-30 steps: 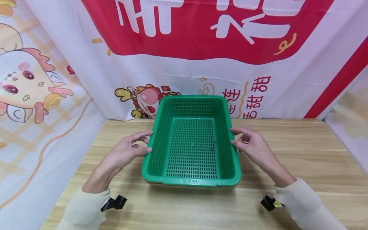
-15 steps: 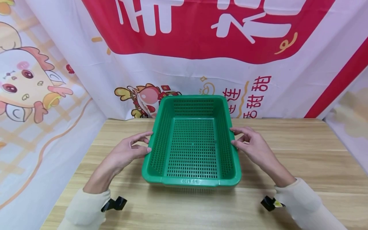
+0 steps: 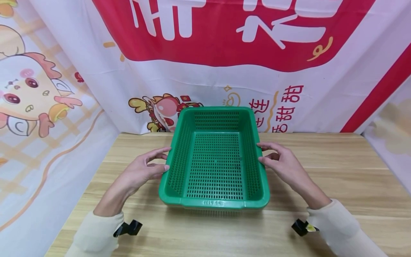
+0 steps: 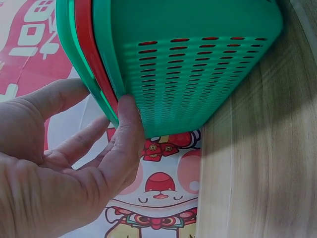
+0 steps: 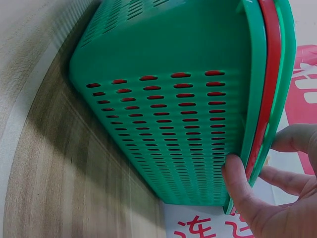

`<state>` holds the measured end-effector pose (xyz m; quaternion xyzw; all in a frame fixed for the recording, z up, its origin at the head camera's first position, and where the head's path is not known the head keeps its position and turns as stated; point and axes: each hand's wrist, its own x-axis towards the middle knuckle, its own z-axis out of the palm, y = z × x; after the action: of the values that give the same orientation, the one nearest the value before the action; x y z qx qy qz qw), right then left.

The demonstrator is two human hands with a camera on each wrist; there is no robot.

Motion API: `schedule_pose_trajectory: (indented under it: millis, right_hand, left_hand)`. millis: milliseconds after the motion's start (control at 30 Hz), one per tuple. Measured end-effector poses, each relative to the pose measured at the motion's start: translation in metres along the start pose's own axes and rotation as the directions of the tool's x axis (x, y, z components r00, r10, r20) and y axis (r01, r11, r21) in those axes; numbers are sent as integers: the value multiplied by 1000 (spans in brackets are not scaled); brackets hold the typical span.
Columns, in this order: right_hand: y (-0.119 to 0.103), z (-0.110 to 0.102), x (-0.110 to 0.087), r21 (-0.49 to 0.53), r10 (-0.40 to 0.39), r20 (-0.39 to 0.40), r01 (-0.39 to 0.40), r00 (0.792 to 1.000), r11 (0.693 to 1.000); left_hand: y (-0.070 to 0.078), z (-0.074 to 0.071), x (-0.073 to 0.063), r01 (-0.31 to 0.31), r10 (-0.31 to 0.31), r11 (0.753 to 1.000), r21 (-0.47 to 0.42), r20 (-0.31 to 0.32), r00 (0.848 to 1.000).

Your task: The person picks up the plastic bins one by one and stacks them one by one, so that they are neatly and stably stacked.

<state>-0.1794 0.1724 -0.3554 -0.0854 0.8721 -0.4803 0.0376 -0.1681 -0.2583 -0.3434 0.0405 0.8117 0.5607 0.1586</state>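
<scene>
A green perforated plastic basket (image 3: 214, 203) stands at the middle of the table, with nothing inside it. Both wrist views reveal a nested stack: a red basket (image 4: 88, 39) sits between this top one and a lower green basket (image 5: 163, 114). My left hand (image 3: 141, 169) holds the left long side, its digits at the stacked rims. On the right side, my right hand (image 3: 284, 164) does the same, one digit under the lowest rim and another at the top rim. Most of the red basket is hidden, showing only as a rim edge and through the slots.
The wood-grain table (image 3: 337, 171) spreads around the stack. Right behind it hangs a red and white printed cloth (image 3: 208, 78), with another printed cloth (image 3: 48, 150) along the left. Black wrist camera mounts (image 3: 128, 227) stick out from the cream sleeves.
Hands and stack stay nearly where they were. A thin reddish line under the front rim, seen a second ago, no longer shows.
</scene>
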Motion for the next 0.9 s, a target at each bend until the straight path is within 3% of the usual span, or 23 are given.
schedule_pose_trajectory:
  millis: [500,900]
  right_hand:
    - [-1,2,-2,28,8,10,-9,1000,1000]
    - [0,0,-1,35,-33,5,33,999,999]
  left_hand:
    - [0,-1,-2,-11,11,1000,28,-4,1000]
    - [-1,-3,-1,-31,31,999,22,24,999]
